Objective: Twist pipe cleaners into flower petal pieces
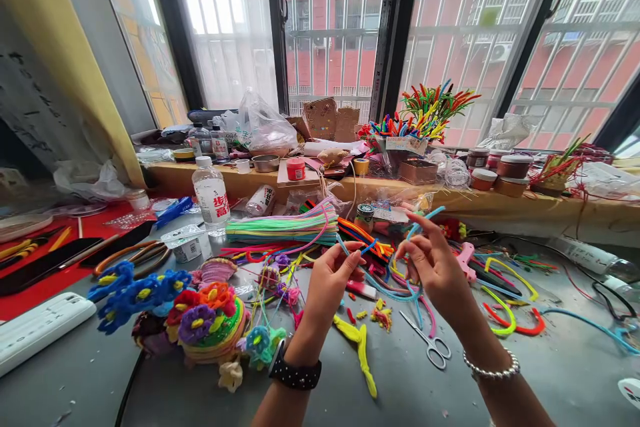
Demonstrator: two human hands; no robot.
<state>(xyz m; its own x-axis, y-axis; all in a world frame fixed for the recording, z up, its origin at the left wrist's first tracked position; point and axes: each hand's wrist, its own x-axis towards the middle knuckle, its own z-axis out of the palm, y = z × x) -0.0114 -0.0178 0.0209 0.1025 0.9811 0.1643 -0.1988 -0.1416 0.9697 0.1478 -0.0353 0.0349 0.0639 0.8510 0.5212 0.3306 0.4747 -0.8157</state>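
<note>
My left hand (336, 275) is closed in a pinch on a light blue pipe cleaner (344, 245), whose tip sticks up past the fingers. To its right, my right hand (427, 259) pinches another stretch of light blue pipe cleaner (434, 213) that slants up to the right. Whether both hands hold one and the same piece cannot be made out. Below and between them lie a twisted yellow piece (361, 345) and silver scissors (431, 341). A bundle of pastel pipe cleaners (283, 227) rests behind my left hand.
Fuzzy flower crafts (213, 327) stand at the left, near a white power strip (43, 327). A water bottle (210, 197) stands behind them. Jars and a box of colourful stems (406, 145) line the wooden ledge (170, 177). Bent pipe cleaners (515, 320) lie at right.
</note>
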